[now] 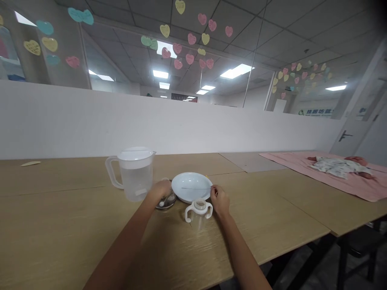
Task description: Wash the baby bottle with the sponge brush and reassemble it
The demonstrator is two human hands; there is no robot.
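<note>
My right hand pinches the end of a thin rod, which reaches left across a white bowl. On the bowl's left side, my left hand has its fingers bent down over a small metal dish with small pale items in it; what those fingers hold, if anything, is hidden. A clear bottle with two white handles stands open-topped in front of the bowl. Left of my left hand is a lidded clear pitcher with liquid in it.
A doll in patterned clothes lies on a pink cloth at the right. A pale flat piece is at the far left of the wooden table. Behind runs a white wall; a dark stool stands lower right.
</note>
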